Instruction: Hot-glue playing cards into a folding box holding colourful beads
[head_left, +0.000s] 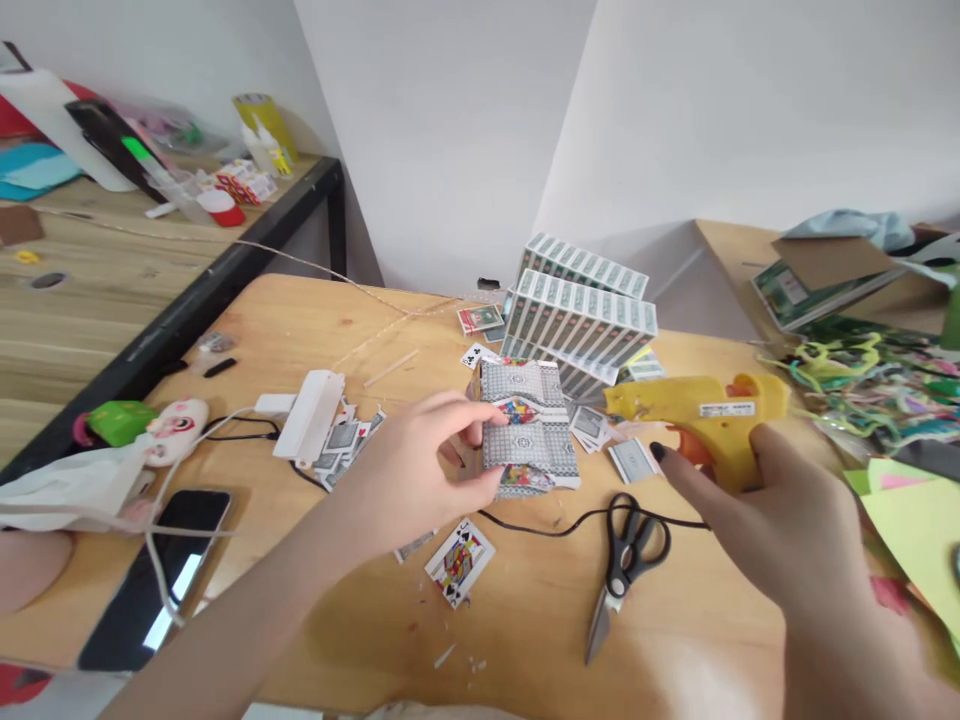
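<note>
At the left edge of the wooden worktop (315,320) a black phone (154,580) is seen lying face up, with a white cable (161,560) draped over it and a green object (120,420) beside a pink-and-white toy (176,430) behind it. Further right, a white power strip (311,415) is laid over scattered small cards. Near the middle, a folded block of playing cards (529,425) is gripped at its left edge by the left hand (409,480), thumb below and fingers on top, the block being tilted up off the surface. A single face card (460,562) lies just in front of that hand. Behind the block, stacked rows of card boxes (577,310) are set. Black-handled scissors (626,565) rest closed on the wood, over a black cord (547,528). At the right, a yellow glue gun (705,415) is held by its handle in the closed grip of the right hand (795,520), nozzle pointed left toward the block, close to it but apart.
</note>
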